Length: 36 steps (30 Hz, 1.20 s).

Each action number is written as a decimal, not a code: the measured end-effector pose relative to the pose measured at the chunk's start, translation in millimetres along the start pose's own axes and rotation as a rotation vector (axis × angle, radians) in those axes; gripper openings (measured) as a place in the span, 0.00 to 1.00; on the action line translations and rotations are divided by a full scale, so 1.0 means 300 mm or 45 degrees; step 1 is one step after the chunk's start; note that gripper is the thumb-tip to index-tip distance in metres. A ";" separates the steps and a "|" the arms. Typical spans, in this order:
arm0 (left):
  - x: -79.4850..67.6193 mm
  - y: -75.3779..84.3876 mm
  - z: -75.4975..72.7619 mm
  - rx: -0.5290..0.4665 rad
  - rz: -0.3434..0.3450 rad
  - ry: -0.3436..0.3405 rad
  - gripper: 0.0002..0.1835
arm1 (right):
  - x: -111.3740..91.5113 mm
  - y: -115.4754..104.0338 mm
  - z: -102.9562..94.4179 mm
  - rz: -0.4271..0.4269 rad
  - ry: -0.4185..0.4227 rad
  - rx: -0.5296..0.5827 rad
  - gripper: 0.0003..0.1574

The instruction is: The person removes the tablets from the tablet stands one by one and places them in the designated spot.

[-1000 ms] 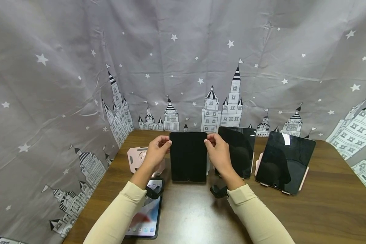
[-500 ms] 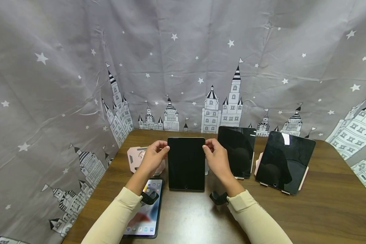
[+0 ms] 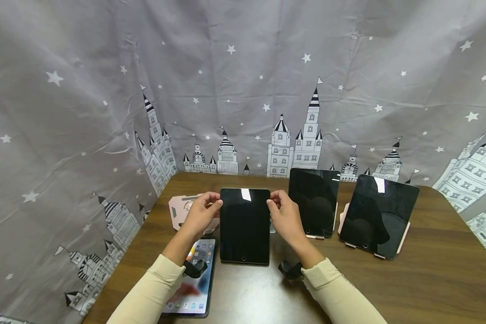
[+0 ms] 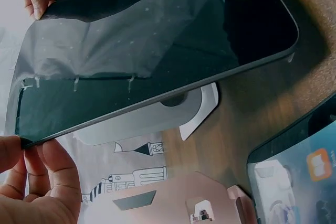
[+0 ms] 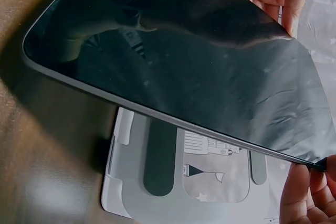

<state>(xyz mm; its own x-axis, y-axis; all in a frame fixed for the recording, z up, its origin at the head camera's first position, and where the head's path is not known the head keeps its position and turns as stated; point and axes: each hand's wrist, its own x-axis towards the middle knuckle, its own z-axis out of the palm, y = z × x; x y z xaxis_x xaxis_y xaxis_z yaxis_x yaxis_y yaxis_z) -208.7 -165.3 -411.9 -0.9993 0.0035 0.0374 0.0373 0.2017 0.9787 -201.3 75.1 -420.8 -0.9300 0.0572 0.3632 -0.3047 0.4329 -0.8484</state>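
Note:
Both hands hold a black-screened tablet (image 3: 245,229) with a home button at its bottom edge. My left hand (image 3: 200,213) pinches the upper left edge between thumb and fingers. On the opposite edge, my right hand (image 3: 285,218) pinches the upper right side. Behind the tablet stands a silver tablet stand (image 5: 131,192) with dark pads, mostly hidden in the head view. The right wrist view shows the tablet in front of this stand, its lower end tilted out from it. Whether its bottom edge touches the table cannot be told.
A pink stand (image 3: 178,211) is behind my left hand. In front of it lies a tablet with a lit screen (image 3: 198,288), partly under my left forearm. To the right, two dark tablets lean on stands, a nearer tablet (image 3: 376,220) and a farther tablet (image 3: 313,198). A grey curtain (image 3: 243,90) hangs behind the wooden table (image 3: 437,234).
The held tablet has come toward me and slightly left, with both hands moving along. A bright reflection now shows near its top. The other tablets have stayed in place.

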 end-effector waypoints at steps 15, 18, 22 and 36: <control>-0.041 -0.010 -0.010 0.055 -0.026 -0.038 0.07 | -0.044 0.018 0.005 0.015 -0.058 0.007 0.04; -0.048 -0.010 -0.008 0.036 -0.049 -0.044 0.08 | -0.051 0.019 0.002 0.033 -0.071 0.011 0.04; -0.058 -0.002 -0.003 0.020 -0.068 -0.049 0.08 | -0.058 0.021 0.002 0.053 -0.080 0.011 0.03; -0.068 -0.039 -0.006 0.000 -0.140 -0.096 0.06 | -0.098 0.029 0.013 0.172 -0.098 0.079 0.03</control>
<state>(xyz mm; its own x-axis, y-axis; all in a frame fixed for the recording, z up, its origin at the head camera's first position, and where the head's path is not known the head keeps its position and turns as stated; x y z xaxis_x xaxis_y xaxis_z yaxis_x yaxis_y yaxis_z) -188.7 -169.6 -423.8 -0.9949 0.0550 -0.0850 -0.0721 0.2047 0.9762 -177.5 73.7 -440.4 -0.9756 0.0412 0.2155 -0.1856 0.3691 -0.9107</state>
